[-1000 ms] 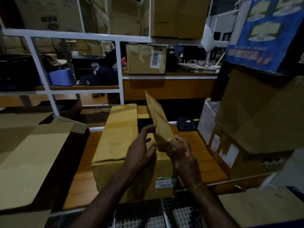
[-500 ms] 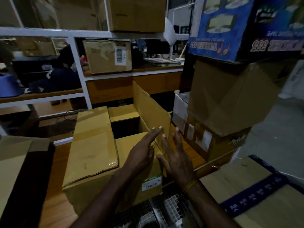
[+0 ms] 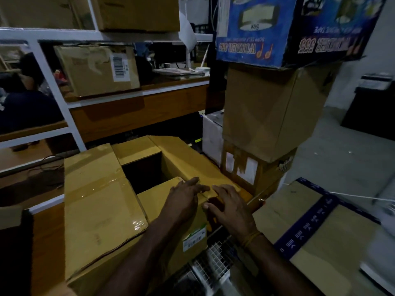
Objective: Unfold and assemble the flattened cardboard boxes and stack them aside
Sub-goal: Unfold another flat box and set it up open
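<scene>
A dim storeroom with white-framed shelving (image 3: pixel 70 116) fills the upper left of the frame, a labelled carton (image 3: pixel 96 69) sitting on one shelf. At lower centre, on a wooden tabletop (image 3: pixel 46 242), stands the cardboard box (image 3: pixel 102 210), its top partly open: the left flap lies flat, the right flap (image 3: pixel 188 161) is lowered over the dark opening. The left hand (image 3: pixel 183 199) presses on the near flap with fingers straight and slightly apart. The right hand (image 3: pixel 229 207) rests beside it on the right flap, fingers spread, thumb tucked at the edge. Stacked brown cartons (image 3: pixel 267 112) under a blue printed box (image 3: pixel 288 26) rise at the right.
</scene>
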Demonstrator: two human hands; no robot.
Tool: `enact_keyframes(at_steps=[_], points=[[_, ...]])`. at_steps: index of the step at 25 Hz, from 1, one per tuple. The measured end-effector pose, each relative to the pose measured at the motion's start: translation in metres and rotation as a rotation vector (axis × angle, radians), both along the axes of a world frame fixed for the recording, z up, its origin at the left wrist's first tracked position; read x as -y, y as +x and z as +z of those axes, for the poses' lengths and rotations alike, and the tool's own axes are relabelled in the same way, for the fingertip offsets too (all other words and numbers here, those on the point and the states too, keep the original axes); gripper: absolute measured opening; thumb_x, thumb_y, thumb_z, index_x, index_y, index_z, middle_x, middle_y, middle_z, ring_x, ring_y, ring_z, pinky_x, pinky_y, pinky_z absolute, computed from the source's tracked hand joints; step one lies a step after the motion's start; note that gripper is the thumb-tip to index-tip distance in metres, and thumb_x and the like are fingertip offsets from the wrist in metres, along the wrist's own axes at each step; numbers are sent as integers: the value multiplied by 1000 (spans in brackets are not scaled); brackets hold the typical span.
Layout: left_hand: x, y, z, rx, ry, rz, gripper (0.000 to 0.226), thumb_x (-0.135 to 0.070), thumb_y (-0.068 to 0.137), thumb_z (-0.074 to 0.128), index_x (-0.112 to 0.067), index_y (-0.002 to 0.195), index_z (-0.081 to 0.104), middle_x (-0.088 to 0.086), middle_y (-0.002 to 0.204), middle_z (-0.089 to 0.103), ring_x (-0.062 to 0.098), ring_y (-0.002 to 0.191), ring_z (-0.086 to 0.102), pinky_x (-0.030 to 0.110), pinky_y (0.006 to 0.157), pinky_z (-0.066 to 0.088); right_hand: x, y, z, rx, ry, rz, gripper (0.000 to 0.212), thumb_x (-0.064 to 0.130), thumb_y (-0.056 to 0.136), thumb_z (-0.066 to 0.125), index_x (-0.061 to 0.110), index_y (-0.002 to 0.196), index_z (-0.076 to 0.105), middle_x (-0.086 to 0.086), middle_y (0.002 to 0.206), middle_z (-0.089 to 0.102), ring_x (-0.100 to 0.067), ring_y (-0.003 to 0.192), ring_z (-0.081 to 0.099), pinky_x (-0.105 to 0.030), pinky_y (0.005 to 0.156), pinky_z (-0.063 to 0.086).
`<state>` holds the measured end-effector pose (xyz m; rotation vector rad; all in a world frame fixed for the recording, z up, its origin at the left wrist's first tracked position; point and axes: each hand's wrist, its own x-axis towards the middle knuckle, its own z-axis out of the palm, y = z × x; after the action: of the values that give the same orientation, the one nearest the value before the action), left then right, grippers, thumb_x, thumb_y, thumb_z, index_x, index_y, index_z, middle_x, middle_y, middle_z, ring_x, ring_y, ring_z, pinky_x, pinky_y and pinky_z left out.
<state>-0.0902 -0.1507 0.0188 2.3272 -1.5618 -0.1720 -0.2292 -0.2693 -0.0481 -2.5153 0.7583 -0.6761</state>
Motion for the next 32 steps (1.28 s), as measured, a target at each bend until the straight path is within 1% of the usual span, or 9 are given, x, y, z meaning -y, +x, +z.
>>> enact_keyframes(at_steps=[3,7,10,14,17,19,21,25,32], points=[[-2,-1,1,-12,-16,-5,46,-10,98,39,-39,129,56,-1,156,32,28,142,30,53,109,29,-7,1,-13,159,261,66,68,82,81,44,38,131,55,8,128,55,-12,116,56,-38,93,52],[-10,-1,-1,18,-39,0,35,-15,100,40,-33,121,61,3,149,39,30,137,35,57,106,32,-25,6,-14,241,394,88,35,66,85,58,47,115,59,16,113,63,-4,106,61,-25,85,53],[-21,1,0,57,-79,20,34,-16,100,40,-33,118,62,0,145,44,27,135,38,55,106,34,-37,9,-12,229,403,78,45,74,83,53,45,117,59,14,118,62,-7,108,60,-31,87,55],[-36,-11,-1,205,-233,115,32,-24,93,54,-33,123,63,-1,139,53,22,123,53,39,96,45,-40,10,-9,169,139,37,61,74,87,44,40,137,49,11,135,49,-13,117,54,-39,90,54],[-48,-27,-15,278,-324,205,30,-23,88,62,-32,116,67,0,126,63,22,106,63,37,85,52,-43,15,0,141,0,80,55,65,91,42,42,141,45,4,147,42,-25,134,44,-56,112,33],[-57,-39,-29,306,-358,276,32,-24,86,62,-29,117,67,4,125,64,28,114,61,45,94,50,-41,17,4,147,-74,148,53,61,92,41,39,140,49,2,150,42,-27,143,34,-57,120,6],[-69,-49,-42,335,-376,365,39,-20,86,63,-27,124,63,8,131,60,32,124,55,50,103,44,-39,19,6,177,-71,215,54,64,95,36,35,137,54,2,151,42,-26,148,26,-53,121,-2],[-99,-65,-53,329,-337,572,55,-19,85,70,-28,135,50,12,142,49,37,136,41,55,105,41,-45,27,11,182,-20,382,60,66,98,22,33,132,58,2,147,45,-23,145,31,-54,120,14],[-140,-74,-39,365,-264,802,58,-25,86,67,-30,140,46,16,139,42,40,125,44,55,102,43,-72,53,29,125,-153,547,45,51,95,37,31,126,64,-1,132,57,-29,124,53,-54,107,37]])
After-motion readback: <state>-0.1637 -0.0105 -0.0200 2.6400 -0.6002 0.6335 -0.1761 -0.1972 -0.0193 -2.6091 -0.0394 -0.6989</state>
